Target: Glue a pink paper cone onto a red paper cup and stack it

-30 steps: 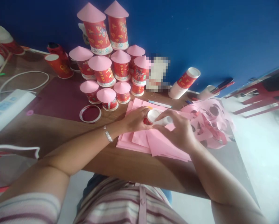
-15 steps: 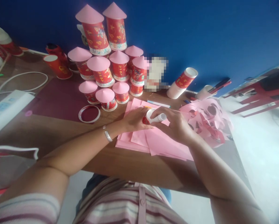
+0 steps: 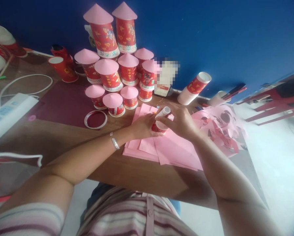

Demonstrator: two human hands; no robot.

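My left hand (image 3: 144, 126) is wrapped round a small red and white paper cup (image 3: 158, 128), held above the stacked pink paper sheets (image 3: 177, 152). In my right hand (image 3: 185, 122) is a white tube that looks like a glue stick (image 3: 164, 111). It lies slantwise at the cup's top, and my right thumb reaches across it. My fingers hide part of the cup, and I cannot tell exactly where the tube touches it. Left of my hands stand several red paper cups with pink cone tops (image 3: 112, 100).
A white paper ring (image 3: 105, 122) lies left of my hands. Pink paper scraps with round holes (image 3: 220, 121) lie to the right. Stacked cups (image 3: 194, 88) lean near the blue wall. A white power strip (image 3: 12, 114) with cables is at far left.
The tube has swung from pointing right to pointing up and away across the cup's top. My right hand has shifted slightly up. My left hand keeps hold of the cup.
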